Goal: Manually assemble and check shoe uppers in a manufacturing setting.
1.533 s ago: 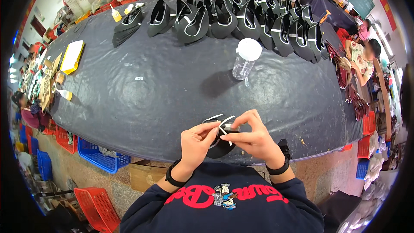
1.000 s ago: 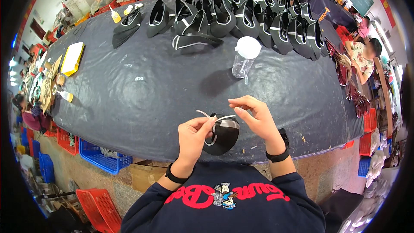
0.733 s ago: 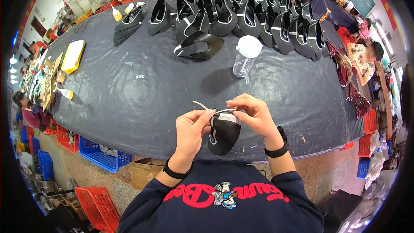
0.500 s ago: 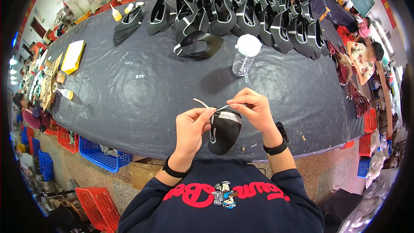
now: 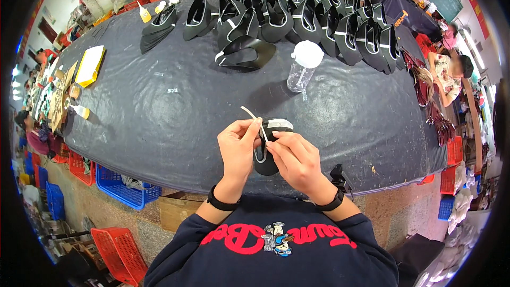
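Black shoe upper [image 5: 267,168]: at the table's 6 o'clock edge, in front of the person, partly hidden behind the hands; pale patch [image 5: 279,124] at its 12 o'clock end.
White strip [image 5: 263,132]: narrow, spanning between both sets of fingertips, free end out toward 11 o'clock.
Left hand [image 5: 237,143]: thumb and forefinger closed in a pinch on the strip, near its free end; other fingers curled.
Right hand [image 5: 298,163]: thumb and forefinger drawn together on the strip's lower part, over the upper; exact contact partly hidden.
Upper, handling: judged light and flexible, likely to fold or shift if pressed; best held by the wall beside the opening.
Strip, handling: judged very light, limp and easily twisted; fingertip pinch near each end advised.
Clear bottle [image 5: 303,69]: upright at 1 o'clock from the hands, well apart.
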`<state>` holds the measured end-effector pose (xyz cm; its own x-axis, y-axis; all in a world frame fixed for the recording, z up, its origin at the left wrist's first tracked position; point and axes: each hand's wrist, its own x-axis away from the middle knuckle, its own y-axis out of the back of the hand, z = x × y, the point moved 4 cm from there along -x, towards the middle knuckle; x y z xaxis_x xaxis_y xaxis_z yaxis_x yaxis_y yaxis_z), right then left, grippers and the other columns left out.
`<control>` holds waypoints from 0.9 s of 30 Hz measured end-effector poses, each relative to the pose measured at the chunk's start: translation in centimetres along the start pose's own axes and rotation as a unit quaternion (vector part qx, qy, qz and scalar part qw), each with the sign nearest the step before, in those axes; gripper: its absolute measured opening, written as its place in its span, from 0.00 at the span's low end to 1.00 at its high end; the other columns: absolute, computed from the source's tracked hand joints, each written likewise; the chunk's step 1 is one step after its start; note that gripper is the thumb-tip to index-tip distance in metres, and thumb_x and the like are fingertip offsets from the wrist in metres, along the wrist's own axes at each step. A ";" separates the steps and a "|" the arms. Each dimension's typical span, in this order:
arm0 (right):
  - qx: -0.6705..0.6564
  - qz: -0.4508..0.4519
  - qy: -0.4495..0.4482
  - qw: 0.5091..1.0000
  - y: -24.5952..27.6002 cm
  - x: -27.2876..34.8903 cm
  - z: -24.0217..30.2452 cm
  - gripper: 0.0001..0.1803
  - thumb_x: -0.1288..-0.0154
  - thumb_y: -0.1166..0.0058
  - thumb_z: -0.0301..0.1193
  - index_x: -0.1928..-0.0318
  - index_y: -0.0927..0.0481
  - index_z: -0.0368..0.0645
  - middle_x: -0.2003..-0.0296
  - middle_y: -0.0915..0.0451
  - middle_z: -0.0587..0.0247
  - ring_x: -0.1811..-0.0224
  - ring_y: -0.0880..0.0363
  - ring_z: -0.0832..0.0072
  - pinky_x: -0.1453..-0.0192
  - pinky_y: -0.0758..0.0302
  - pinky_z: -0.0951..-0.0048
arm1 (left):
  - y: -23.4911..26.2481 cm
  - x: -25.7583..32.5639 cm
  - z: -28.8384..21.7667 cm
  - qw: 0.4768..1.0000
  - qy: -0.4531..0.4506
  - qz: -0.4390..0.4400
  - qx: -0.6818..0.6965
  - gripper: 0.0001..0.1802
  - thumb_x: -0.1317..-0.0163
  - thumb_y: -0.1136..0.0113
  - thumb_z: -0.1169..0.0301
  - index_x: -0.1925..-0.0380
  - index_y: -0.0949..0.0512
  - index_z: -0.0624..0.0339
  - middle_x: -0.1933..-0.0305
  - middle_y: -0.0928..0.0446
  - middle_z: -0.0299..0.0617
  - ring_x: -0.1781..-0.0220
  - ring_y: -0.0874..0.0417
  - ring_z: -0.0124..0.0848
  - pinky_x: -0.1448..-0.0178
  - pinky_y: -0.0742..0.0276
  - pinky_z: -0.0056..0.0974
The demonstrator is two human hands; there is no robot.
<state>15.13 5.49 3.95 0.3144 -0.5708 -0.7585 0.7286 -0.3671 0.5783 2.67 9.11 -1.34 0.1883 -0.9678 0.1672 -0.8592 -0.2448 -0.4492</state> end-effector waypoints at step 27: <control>0.059 0.052 0.061 0.995 0.4 0.1 -1.3 0.10 0.56 0.44 0.23 0.68 0.20 0.35 0.68 0.25 0.63 0.58 0.21 0.68 0.61 0.22 0.74 | -1.3 0.0 -1.1 0.981 0.134 0.087 0.113 0.16 0.44 0.41 0.83 0.56 0.32 0.65 0.62 0.23 0.42 0.67 0.20 0.26 0.66 0.23 0.28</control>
<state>16.23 6.23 3.76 0.4615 -0.5193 -0.7193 0.6138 -0.3985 0.6815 3.22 9.46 0.23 -0.1105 -0.9530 0.2820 -0.7335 -0.1132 -0.6702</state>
